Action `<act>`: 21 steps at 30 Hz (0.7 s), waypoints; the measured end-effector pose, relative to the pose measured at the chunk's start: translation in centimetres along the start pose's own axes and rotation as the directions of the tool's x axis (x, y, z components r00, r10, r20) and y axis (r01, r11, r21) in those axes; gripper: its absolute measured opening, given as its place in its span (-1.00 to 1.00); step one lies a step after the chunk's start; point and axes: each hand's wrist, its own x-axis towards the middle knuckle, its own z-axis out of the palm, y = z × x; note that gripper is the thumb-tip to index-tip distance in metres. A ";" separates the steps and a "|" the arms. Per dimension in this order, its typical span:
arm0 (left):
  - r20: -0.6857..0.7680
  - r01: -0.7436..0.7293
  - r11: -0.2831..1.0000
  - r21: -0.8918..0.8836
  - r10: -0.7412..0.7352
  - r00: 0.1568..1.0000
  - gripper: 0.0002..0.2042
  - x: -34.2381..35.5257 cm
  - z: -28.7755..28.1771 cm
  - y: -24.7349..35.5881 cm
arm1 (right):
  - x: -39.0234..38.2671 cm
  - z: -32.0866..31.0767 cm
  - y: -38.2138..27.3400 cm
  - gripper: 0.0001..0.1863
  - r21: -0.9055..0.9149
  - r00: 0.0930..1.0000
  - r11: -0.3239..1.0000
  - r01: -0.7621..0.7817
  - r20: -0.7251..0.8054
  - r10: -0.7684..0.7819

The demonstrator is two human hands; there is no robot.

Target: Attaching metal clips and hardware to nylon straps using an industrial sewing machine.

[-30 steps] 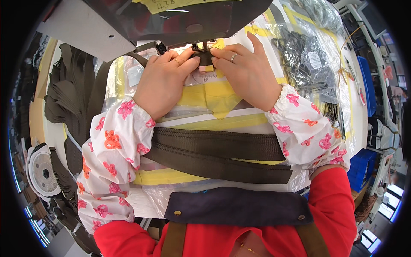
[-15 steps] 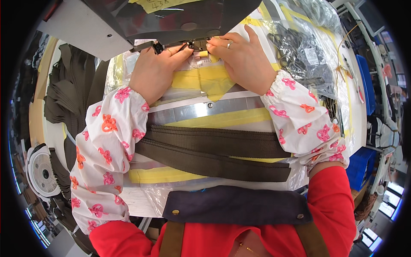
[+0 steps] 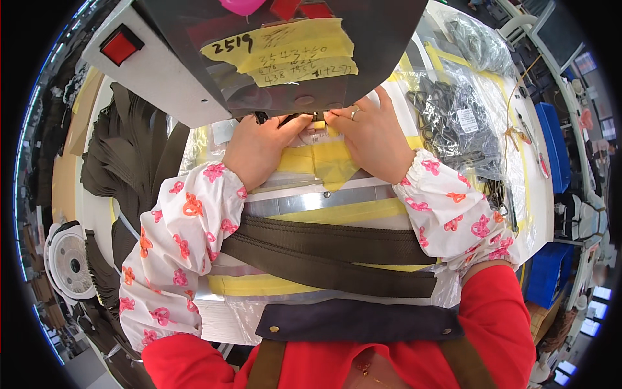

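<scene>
My left hand [image 3: 256, 148] and my right hand [image 3: 377, 146] rest at the lower edge of a dark machine head [image 3: 259, 97], which looks like a sewing machine. Their thumbs and forefingers come together from both sides by a small metal foot. Whatever lies between the fingertips is mostly hidden by the head and too small to name. A small yellow block [image 3: 316, 126] sits just in front of the fingertips, on a bed covered with yellow tape [image 3: 304, 161]. Closer to my body, dark olive webbing straps [image 3: 337, 243] lie across the table between my forearms.
A thick bundle of olive webbing [image 3: 123, 149] hangs at the left. At the right lies a clear bag of dark metal parts [image 3: 447, 117], with small tools [image 3: 538, 152] beyond it. Blue bins [image 3: 549, 275] stand past the table's right edge. A white round device [image 3: 70, 262] is at far left.
The view has tilted up, so more of the machine head shows and everything sits lower in the picture. Both hands keep their place by the metal foot.
</scene>
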 end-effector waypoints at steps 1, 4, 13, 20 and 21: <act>-0.041 -0.046 0.999 -0.013 0.045 0.998 -0.68 -0.2 0.0 0.1 | -0.2 0.0 -0.3 -0.74 0.001 1.000 1.000 0.007 0.000 -0.007; -0.122 -0.174 0.985 -0.015 0.171 0.978 -0.74 -0.5 -0.4 0.4 | -0.6 -0.1 -1.2 -0.76 0.006 0.998 0.999 0.049 -0.039 -0.049; -0.061 -0.335 0.942 0.007 0.335 0.940 -0.86 -0.5 -1.1 0.4 | -0.8 -0.5 -1.7 -0.78 0.008 0.994 0.997 0.073 -0.085 -0.072; -0.084 -0.318 0.947 0.038 0.320 0.943 -0.83 -0.7 -1.1 0.3 | -0.6 -0.3 -1.6 -0.78 -0.003 0.995 0.998 0.068 -0.075 -0.068; -0.092 -0.304 0.952 0.033 0.306 0.948 -0.82 -0.6 -1.1 0.3 | -0.6 -0.3 -1.6 -0.78 -0.007 0.995 0.998 0.065 -0.073 -0.065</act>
